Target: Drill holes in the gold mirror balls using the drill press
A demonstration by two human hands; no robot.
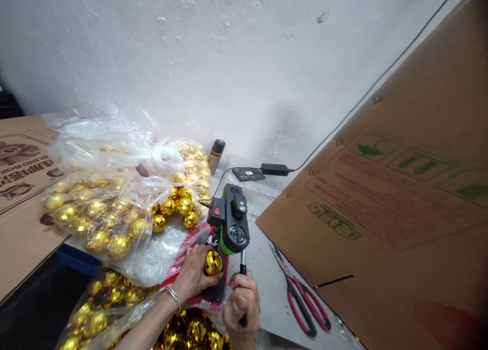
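A gold faceted ball (213, 263) is held in my left hand (195, 273), between thumb and fingers, over the black base (214, 293) of a small machine. My right hand (241, 304) is closed around the black handle (243, 269) of a metal lever, just below the machine's head. That black and green machine (235, 219) has round vents and a side box with a red switch (217, 211). Clear plastic bags (145, 157) of gold balls lie to the left, with loose gold balls (184, 204) at the opening. Another bag of gold balls (95, 322) sits below my left forearm.
Red-handled pliers (305, 301) lie on the grey surface at the right, beside a large cardboard box (385, 208). A dark-capped cylinder (216, 156), a black panel (248, 174) and a power adapter (274, 169) with a cable are near the wall. Another carton (23, 187) is left.
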